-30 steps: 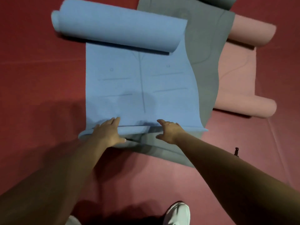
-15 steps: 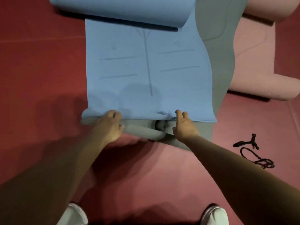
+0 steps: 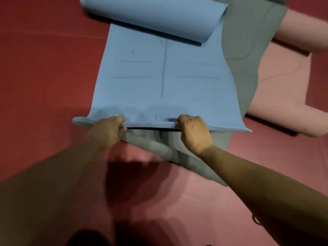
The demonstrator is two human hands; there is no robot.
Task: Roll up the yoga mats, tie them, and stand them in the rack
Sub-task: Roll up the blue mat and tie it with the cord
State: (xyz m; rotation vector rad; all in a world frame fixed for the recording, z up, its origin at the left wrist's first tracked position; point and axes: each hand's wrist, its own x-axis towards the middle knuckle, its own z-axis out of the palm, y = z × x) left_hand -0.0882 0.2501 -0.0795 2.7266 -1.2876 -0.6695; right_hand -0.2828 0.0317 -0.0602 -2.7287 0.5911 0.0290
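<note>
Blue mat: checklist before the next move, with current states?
1. Grip on the near edge: left hand and right hand both have fingers curled round the edge of the blue mat: ok.
2. Edge clear of the grey mat beneath: lifted, dark gap visible: ok.
3. Edge straight between the hands: ok.
4. Far end lying flat: curled over into a loose roll: not ok.
5. Tie cord within reach: not in view: cannot tell.
6. Rack location: not in view: cannot tell.
</note>
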